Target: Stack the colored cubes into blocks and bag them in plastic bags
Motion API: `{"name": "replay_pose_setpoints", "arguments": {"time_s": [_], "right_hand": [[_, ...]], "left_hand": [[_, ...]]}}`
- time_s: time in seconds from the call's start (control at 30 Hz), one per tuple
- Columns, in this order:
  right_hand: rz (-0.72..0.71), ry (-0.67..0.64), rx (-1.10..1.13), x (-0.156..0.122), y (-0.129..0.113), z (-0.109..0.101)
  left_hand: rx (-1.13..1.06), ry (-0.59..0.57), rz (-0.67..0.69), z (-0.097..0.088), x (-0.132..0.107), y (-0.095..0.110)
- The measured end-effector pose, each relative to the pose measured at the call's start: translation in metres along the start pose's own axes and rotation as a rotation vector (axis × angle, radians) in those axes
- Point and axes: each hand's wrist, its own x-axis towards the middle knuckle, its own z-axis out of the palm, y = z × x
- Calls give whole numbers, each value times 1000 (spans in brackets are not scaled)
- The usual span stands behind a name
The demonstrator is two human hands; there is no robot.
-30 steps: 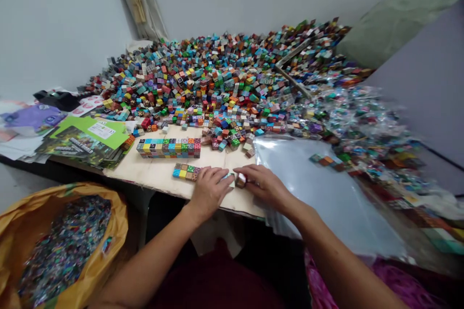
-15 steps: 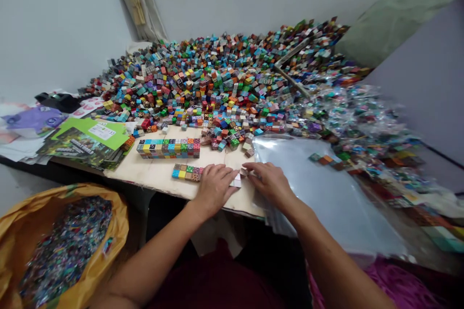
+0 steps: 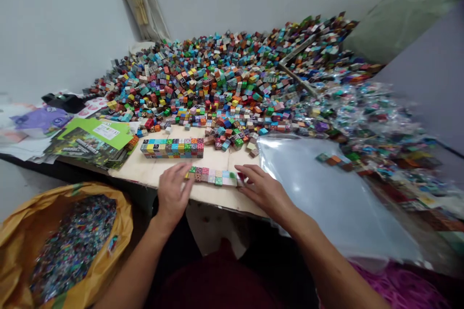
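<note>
1. Lying on the wooden table (image 3: 221, 158): a row of cubes (image 3: 210, 176), between both hands.
2. Over the row's left end: left hand (image 3: 173, 193), fingers bent; cannot tell whether gripping.
3. At the right end: right hand (image 3: 261, 190), narrow, forefinger and thumb about a dark red cube (image 3: 240, 178).
4. Behind: a long block (image 3: 172, 148), then a heap (image 3: 203, 77).

Left hand (image 3: 173, 192) — shifted leftward along cube row (image 3: 213, 176), its middle uncovered
</note>
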Motion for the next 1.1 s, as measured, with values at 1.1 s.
{"name": "replay_pose_setpoints", "arguments": {"time_s": [1.1], "right_hand": [[-137,-56,-260,49,-25,31]], "left_hand": [[-188,-198,-224,-11,-29,-23]]}}
